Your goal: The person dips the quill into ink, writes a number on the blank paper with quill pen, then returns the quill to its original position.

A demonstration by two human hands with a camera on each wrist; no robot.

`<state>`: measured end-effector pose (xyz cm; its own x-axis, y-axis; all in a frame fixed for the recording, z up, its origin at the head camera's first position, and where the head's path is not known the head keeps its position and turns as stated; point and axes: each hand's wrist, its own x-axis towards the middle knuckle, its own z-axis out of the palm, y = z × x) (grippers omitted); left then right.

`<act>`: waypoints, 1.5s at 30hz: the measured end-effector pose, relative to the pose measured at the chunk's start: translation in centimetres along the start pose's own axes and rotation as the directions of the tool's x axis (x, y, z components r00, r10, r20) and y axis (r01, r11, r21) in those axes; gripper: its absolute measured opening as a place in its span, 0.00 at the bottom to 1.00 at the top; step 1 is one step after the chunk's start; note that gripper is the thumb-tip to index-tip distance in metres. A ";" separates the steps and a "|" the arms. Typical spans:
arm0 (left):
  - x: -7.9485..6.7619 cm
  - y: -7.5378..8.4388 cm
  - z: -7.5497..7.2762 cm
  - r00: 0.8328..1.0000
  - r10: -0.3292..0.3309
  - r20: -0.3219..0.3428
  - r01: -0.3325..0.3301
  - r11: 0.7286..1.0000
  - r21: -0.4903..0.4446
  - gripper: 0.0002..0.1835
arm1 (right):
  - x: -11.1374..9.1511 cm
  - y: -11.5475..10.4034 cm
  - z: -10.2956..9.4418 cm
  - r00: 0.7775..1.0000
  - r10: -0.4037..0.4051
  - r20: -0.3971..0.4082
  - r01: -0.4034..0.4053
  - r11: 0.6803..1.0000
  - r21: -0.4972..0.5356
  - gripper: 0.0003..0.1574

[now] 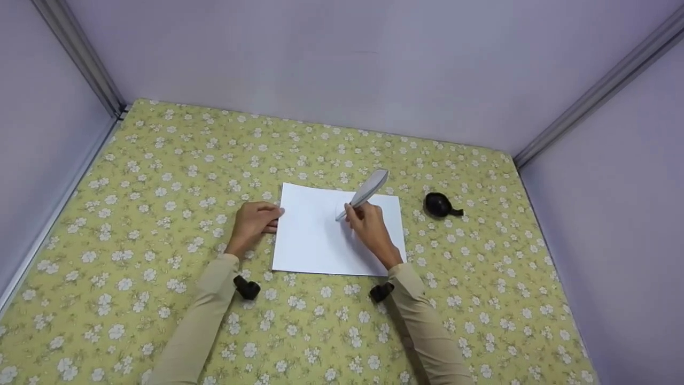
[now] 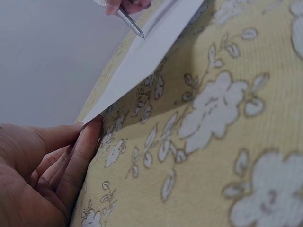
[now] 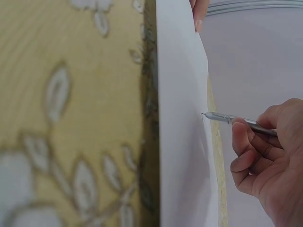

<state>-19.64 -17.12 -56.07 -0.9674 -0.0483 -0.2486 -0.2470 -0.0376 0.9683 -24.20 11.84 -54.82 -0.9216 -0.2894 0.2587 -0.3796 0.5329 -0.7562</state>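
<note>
While my left hand (image 1: 253, 223) pinches white paper (image 1: 307, 240) by its nine-o'clock edge, my right hand (image 1: 373, 227) grips a feather-topped pen (image 1: 370, 188).

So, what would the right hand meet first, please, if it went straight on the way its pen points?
Probably the white paper, at the tip of the pen; exact contact is unclear.

Worktop (image 1: 299, 342) has a yellow-green floral cover (image 1: 133, 214), w/ white blooms & small leaves. White paper (image 1: 310, 240) lies nr. the middle, long sides running approx. L–R. Dark round obj. (image 1: 438, 205) w/ short stub sits R of paper, apart from it, stub pointing R.
</note>
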 end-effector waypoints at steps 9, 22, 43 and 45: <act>-0.1 0.0 0.1 1.000 -0.010 -0.011 0.010 1.000 0.016 0.14 | -0.5 -0.1 -0.2 1.000 0.028 0.005 -0.028 1.000 -0.001 0.16; 0.1 0.4 -0.1 1.000 -0.008 0.010 0.008 1.000 0.020 0.17 | -1.0 -0.4 -0.4 1.000 0.008 0.007 -0.008 1.000 -0.020 0.16; 0.2 -0.2 0.0 1.000 -0.003 -0.013 0.004 0.997 0.079 0.15 | -2.2 -0.3 -0.7 1.000 0.014 -0.005 -0.014 0.999 -0.035 0.13; 0.2 -0.1 0.0 1.000 -0.004 -0.012 0.005 0.996 0.085 0.15 | -2.2 -0.3 -0.7 1.000 0.015 -0.008 -0.016 0.999 -0.039 0.13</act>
<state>-19.79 -17.13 -56.19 -0.9657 -0.0601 -0.2526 -0.2555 0.0473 0.9656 -22.06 12.87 -54.74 -0.9279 -0.2750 0.2516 -0.3679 0.5679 -0.7363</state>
